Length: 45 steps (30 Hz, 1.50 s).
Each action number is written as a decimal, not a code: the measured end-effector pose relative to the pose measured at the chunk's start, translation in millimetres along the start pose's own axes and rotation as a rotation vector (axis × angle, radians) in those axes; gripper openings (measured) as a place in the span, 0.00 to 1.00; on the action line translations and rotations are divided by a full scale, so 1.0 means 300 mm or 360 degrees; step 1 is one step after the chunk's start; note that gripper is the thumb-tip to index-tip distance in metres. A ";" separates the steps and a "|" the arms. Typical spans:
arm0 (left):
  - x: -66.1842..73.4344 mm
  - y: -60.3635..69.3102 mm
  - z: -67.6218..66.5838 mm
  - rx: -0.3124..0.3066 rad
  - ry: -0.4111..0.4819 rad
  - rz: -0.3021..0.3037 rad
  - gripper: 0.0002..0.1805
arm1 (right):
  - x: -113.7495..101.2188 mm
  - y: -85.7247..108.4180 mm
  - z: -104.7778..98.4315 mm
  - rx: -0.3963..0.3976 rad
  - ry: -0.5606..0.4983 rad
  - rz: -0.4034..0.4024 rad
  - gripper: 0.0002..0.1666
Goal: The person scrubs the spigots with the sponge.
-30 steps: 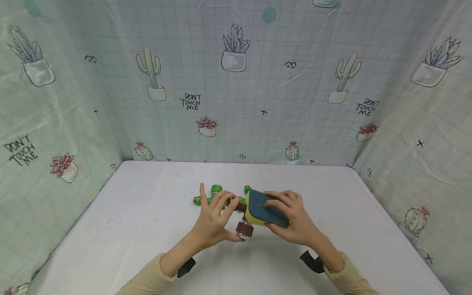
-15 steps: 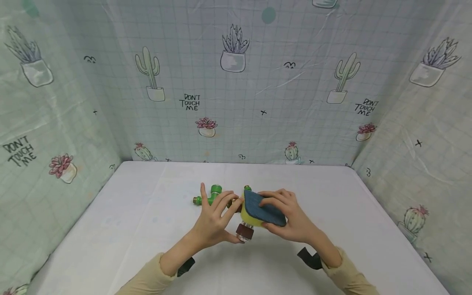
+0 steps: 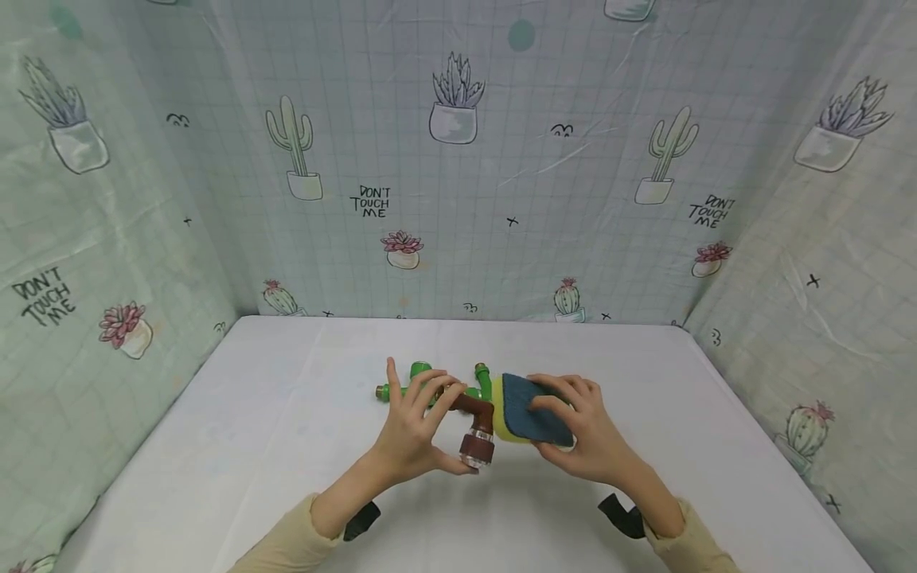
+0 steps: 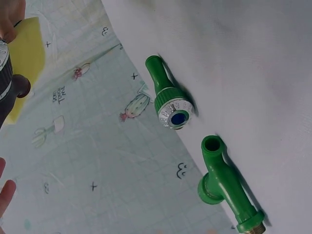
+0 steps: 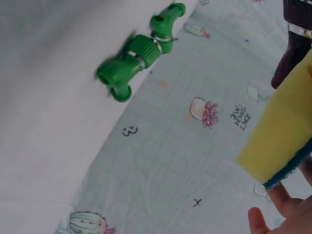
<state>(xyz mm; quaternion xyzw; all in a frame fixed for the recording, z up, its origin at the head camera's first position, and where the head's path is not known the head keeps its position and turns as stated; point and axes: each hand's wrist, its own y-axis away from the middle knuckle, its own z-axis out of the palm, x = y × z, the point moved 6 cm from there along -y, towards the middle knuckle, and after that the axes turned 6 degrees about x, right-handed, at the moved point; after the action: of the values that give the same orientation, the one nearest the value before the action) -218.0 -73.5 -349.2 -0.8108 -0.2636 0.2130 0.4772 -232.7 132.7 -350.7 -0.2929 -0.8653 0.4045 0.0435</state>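
My left hand [image 3: 411, 434] pinches a dark red-brown tap [image 3: 476, 446] between thumb and fingers, its knob end pointing down toward me. In my right hand [image 3: 587, 438] is a sponge [image 3: 537, 410], blue on one face and yellow on the other, held beside the tap on its right. The left wrist view shows the yellow side of the sponge [image 4: 28, 58] behind the tap [image 4: 7, 92] at the left edge. In the right wrist view the sponge [image 5: 280, 129] lies close to the tap [image 5: 298, 41]; whether they touch is unclear.
Two green taps lie on the white table [image 3: 251, 430] beyond my hands, one on the left [image 4: 224, 183] and one on the right [image 4: 161, 78]. A patterned cloth [image 3: 501, 263] rises behind the table and at both sides.
The sponge first moved slightly left over the tap, then back to the right, uncovering the tap's bent body. My left hand has kept its grip nearly still.
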 end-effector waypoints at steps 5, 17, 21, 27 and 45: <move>-0.012 0.001 -0.004 0.0022 0.0137 -0.0142 0.58 | 0.000 0.013 -0.001 0.0099 0.0063 -0.0103 0.20; -0.029 0.007 0.006 -0.0096 0.0302 -0.0338 0.55 | -0.054 0.000 0.018 0.0132 0.0183 -0.0384 0.08; -0.035 0.004 0.002 -0.0111 0.0324 -0.0351 0.55 | -0.051 -0.008 0.016 0.0095 0.0251 -0.0431 0.25; -0.045 0.005 -0.004 -0.0107 0.0320 -0.0444 0.54 | -0.024 0.004 0.005 0.0115 0.0349 -0.0451 0.18; -0.054 0.004 0.005 -0.0212 0.0338 -0.0537 0.54 | -0.058 0.036 0.026 0.0088 -0.0215 -0.0212 0.16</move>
<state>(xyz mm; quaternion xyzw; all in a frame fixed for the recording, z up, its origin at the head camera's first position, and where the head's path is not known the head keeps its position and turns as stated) -231.1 -83.4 -349.3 -0.8029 -0.3573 0.0254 0.4765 -215.7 123.4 -361.0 -0.2053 -0.8724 0.4432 0.0200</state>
